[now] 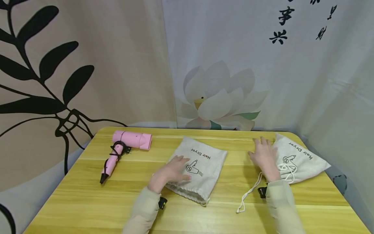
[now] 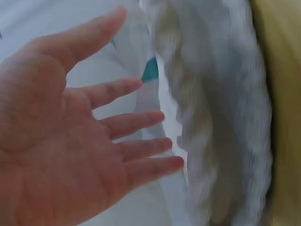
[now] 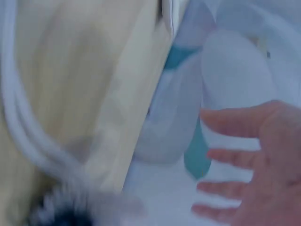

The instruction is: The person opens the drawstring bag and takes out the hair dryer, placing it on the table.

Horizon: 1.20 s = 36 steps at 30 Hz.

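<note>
A grey drawstring bag (image 1: 204,172) printed "Hair Dryer" lies flat at the middle of the table, its gathered mouth facing the person. Over its left side is my left hand (image 1: 172,170), fingers spread and holding nothing; in the left wrist view the bag's ruffled mouth (image 2: 202,122) stands beyond the fingertips. At the right lies a second, fuller drawstring bag (image 1: 304,159) with the same print, white cord bunched on it. My right hand (image 1: 266,156) hovers by its left edge with fingers extended, and the right wrist view shows the palm (image 3: 277,174) bare.
A pink hair dryer (image 1: 131,139), black cord wound round its handle, lies at the table's left. A loose white drawstring (image 1: 249,191) trails across the wooden table (image 1: 216,221) from the right bag. Printed curtains (image 1: 131,65) hang behind the far edge.
</note>
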Each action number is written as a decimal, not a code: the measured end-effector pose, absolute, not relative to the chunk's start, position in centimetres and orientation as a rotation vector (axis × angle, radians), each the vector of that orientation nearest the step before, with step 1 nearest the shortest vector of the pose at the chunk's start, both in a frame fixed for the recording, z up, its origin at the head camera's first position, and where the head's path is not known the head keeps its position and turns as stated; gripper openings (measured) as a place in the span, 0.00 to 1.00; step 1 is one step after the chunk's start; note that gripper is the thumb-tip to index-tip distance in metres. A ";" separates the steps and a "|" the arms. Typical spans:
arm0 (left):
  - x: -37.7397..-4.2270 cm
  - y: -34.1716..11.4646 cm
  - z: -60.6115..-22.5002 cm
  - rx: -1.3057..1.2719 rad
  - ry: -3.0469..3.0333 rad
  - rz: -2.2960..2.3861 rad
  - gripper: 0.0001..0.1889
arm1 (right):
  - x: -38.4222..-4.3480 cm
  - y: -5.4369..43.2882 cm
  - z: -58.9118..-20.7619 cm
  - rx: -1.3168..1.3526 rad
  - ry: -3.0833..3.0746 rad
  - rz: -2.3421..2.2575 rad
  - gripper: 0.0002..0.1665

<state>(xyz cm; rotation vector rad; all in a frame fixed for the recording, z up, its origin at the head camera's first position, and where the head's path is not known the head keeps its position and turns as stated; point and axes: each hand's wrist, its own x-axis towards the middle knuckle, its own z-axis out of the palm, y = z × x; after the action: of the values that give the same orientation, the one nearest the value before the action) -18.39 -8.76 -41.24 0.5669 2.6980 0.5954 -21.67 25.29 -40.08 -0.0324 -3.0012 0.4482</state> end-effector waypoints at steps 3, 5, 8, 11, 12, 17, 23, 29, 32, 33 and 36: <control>-17.9 -8.1 -41.5 0.540 2.661 0.559 0.44 | -21.2 27.6 -39.5 -0.298 -3.096 0.551 0.44; -17.6 -7.8 -41.7 0.517 2.658 0.532 0.46 | -20.8 28.9 -39.3 -0.455 -3.138 0.613 0.47; -17.4 -7.6 -42.0 0.479 2.664 0.490 0.46 | -20.2 30.3 -39.3 -0.610 -3.174 0.679 0.49; -17.4 -7.6 -42.3 0.441 2.674 0.448 0.46 | -19.7 31.1 -39.6 -0.620 -3.186 0.703 0.49; -17.4 -7.5 -42.4 0.429 2.675 0.439 0.46 | -19.6 31.3 -39.7 -0.589 -3.192 0.694 0.48; -17.6 -7.5 -42.8 0.380 2.681 0.422 0.46 | -19.5 31.8 -40.1 -0.451 -3.208 0.612 0.45; -17.6 -7.6 -42.8 0.328 2.691 0.442 0.47 | -19.8 32.0 -40.3 -0.429 -3.226 0.595 0.46; -17.5 -7.7 -42.8 0.282 2.708 0.449 0.49 | -19.8 32.1 -40.4 -0.404 -3.224 0.593 0.45; -17.6 -7.8 -42.8 0.242 2.717 0.459 0.49 | -19.7 32.2 -40.5 -0.369 -3.222 0.566 0.43; -17.6 -7.9 -42.8 0.224 2.719 0.467 0.49 | -19.7 32.2 -40.5 -0.354 -3.221 0.556 0.43; -17.7 -8.2 -42.8 0.175 2.733 0.473 0.49 | -19.7 32.2 -40.4 -0.317 -3.227 0.527 0.44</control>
<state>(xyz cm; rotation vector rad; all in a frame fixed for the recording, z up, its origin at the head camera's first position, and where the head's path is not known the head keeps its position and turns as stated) -17.66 -8.22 -42.77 0.1748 2.7332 0.4727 -19.70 32.25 -40.43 -0.3172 -3.2270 0.5273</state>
